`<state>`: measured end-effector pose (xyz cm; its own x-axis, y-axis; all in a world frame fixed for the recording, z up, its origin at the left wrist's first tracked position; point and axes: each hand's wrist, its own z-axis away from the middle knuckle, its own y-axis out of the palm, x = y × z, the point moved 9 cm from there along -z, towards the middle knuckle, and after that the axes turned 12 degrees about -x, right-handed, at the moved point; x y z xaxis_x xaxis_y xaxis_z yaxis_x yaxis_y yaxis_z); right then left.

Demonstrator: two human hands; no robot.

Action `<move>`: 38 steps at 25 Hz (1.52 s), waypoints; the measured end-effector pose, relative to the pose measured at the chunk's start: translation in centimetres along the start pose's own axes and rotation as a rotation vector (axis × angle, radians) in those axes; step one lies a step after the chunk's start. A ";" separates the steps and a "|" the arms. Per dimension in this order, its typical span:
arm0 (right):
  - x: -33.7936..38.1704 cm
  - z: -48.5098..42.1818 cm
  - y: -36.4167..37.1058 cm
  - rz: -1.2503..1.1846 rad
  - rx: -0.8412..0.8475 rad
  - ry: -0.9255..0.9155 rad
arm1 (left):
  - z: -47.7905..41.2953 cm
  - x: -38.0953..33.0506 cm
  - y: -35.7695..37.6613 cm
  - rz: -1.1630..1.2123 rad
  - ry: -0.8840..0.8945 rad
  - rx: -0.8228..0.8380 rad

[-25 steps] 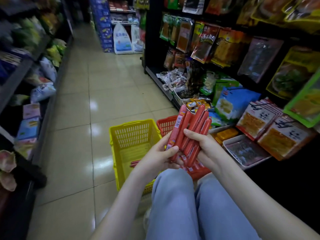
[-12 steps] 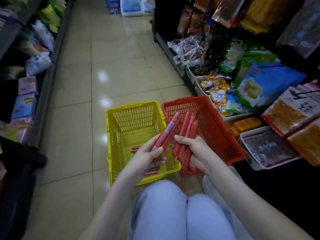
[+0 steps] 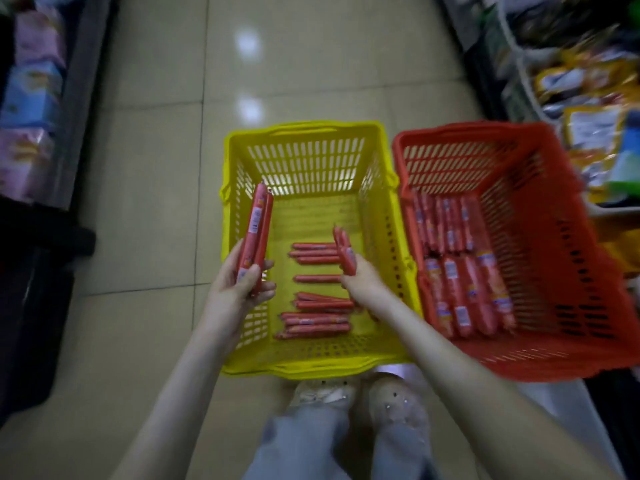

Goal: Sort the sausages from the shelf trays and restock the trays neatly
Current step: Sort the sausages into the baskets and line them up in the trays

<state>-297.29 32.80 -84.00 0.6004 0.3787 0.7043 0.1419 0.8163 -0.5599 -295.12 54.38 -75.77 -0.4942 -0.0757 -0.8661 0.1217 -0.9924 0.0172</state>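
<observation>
left hand (image 3: 239, 289) gripping sausages (image 3: 256, 230), right hand (image 3: 362, 282) likewise

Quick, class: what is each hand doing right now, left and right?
Left hand: grips a labelled sausage bundle.
Right hand: holds a smaller sausage bunch above the yellow basket.

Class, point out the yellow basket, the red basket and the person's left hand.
yellow basket (image 3: 311, 367): head view, near rim.
red basket (image 3: 460, 129): head view, far rim.
left hand (image 3: 239, 289): head view, middle of the hand.

One yellow basket (image 3: 304, 168), one red basket (image 3: 453, 161)
</observation>
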 end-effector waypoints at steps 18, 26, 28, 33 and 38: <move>4.4 -1.6 7.5 0.459 -0.323 -0.853 | -4.6 1.8 -0.3 -0.906 0.551 0.055; 0.8 -0.2 13.3 0.820 0.286 -0.724 | -4.0 3.3 1.7 -1.393 1.023 0.099; -2.8 -1.5 14.7 0.922 0.327 -0.683 | -4.5 2.3 -0.5 -1.421 1.030 -0.121; -9.6 -1.7 17.5 1.211 0.666 -0.540 | -6.2 3.6 -1.7 -1.589 0.885 -0.140; -9.4 -2.8 17.0 1.327 0.612 -0.669 | -6.1 3.3 -1.8 -1.533 0.884 -0.195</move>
<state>-298.29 41.90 -101.41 -0.4212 0.9063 0.0341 -0.5931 -0.2468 -0.7664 -291.69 56.56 -81.69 0.3054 0.9516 -0.0340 0.1641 -0.0878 -0.9825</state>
